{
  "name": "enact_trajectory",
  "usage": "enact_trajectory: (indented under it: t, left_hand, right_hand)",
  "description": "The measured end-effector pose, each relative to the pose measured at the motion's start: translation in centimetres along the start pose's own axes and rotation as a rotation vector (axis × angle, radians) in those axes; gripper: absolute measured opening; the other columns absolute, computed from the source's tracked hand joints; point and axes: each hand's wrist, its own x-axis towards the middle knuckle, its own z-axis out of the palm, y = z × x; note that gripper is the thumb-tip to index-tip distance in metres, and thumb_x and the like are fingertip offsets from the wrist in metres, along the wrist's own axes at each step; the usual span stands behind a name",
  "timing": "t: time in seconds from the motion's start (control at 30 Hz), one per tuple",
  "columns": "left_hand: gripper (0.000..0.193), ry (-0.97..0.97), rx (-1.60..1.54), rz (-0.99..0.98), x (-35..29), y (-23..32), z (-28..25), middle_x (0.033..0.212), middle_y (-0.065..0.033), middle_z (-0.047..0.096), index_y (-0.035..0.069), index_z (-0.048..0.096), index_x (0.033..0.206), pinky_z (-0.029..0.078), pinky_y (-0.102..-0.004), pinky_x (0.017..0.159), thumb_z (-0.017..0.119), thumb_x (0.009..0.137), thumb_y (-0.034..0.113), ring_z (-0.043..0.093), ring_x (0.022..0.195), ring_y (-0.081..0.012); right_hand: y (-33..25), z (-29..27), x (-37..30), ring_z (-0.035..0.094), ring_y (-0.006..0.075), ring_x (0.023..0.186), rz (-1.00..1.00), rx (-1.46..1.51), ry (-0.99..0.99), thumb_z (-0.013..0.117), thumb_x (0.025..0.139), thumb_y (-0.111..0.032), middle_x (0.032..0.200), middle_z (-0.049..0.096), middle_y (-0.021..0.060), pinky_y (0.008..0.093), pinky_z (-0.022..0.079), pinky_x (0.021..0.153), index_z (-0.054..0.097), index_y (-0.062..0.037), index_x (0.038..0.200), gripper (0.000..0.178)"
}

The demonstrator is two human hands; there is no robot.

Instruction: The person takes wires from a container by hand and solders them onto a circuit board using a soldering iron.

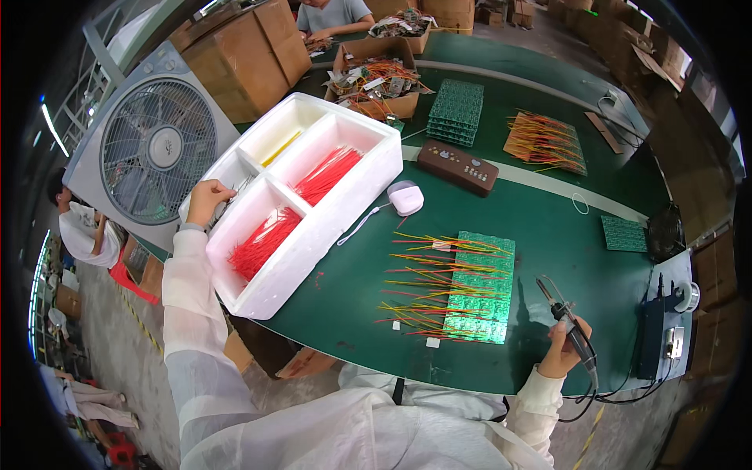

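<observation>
My right hand (558,348) grips a soldering iron (578,337) with a thin wire-feed guide beside its tip, held above the table to the right of a green circuit board panel (486,286). Rows of red and yellow wires (423,286) stick out from the panel's left side. My left hand (207,202) reaches over the left wall of a white foam box (352,200), fingers pinched in a compartment with thin dark strands; what they hold is too small to make out. Red wires (262,243) fill the near compartment, more red wires (327,174) another, and yellow wires (283,147) a third.
A box fan (160,145) stands left of the foam box. Behind lie a brown control box (457,167), stacked green panels (456,113) and a wired panel (544,142). A white earphone case (406,198) sits mid-table. The soldering station (662,329) is at right; a co-worker (333,17) sits beyond.
</observation>
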Motion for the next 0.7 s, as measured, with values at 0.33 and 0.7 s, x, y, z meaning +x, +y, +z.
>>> enact_trajectory:
  t: [0.33,0.7]
  left_hand:
    - [0.011,-0.178,-0.079,0.028,-0.3,0.2,-0.3,0.069,-0.0056,0.061,-0.001,0.061,0.08,0.043,-0.0202,0.059,0.06,0.07,0.003,0.055,0.063,-0.0102]
    - [0.009,-0.129,-0.146,-0.105,-0.6,0.8,-0.6,0.07,-0.0032,0.062,0.002,0.059,0.081,0.041,-0.019,0.056,0.059,0.073,0.008,0.055,0.063,-0.0071]
  right_hand:
    - [0.0,0.0,0.2,0.044,0.0075,0.059,0.01,-0.015,0.021,0.057,0.078,-0.013,0.076,0.048,0.0042,0.019,0.037,0.053,0.046,-0.0002,0.093,0.023]
    - [0.2,0.0,0.0,0.045,0.0074,0.06,0.003,-0.012,0.001,0.056,0.078,-0.012,0.075,0.046,0.0036,0.0189,0.038,0.053,0.046,-0.0003,0.093,0.022]
